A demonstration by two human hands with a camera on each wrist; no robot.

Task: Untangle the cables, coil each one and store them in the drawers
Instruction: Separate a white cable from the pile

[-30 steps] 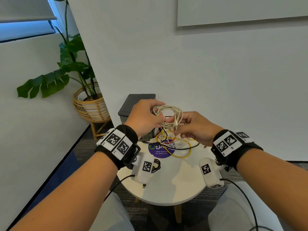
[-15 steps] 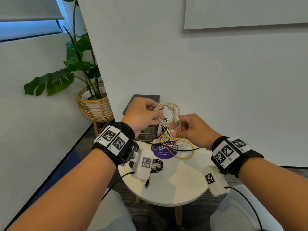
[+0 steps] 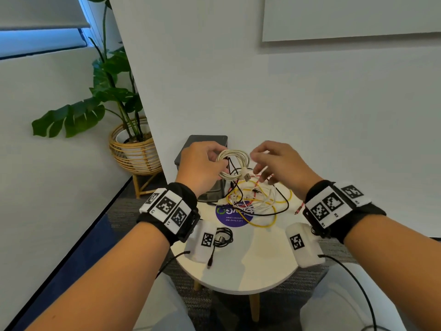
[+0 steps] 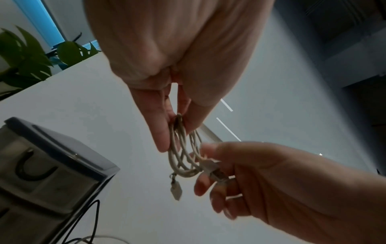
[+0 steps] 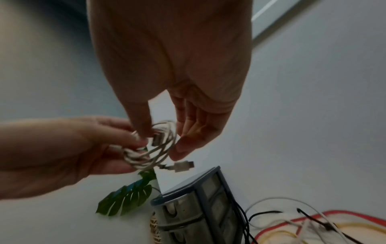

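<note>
The left hand [image 3: 202, 167] gripped the coiled white cable [image 3: 232, 167]. The right hand [image 3: 278, 163] had let go, fingers loose. The coil looked ready for the grey plastic drawers [image 3: 202, 149].

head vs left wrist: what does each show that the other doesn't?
Head only: the round table, the tangle of yellow, black, red and white cables on it, a coiled black cable, both wristbands.

Left wrist only: from below, the left hand's fingers pinching the top of the coil, a loose plug dangling under it.

Both: left hand holding the white coiled cable, right hand at its connector, the drawer unit, the plant.
</note>
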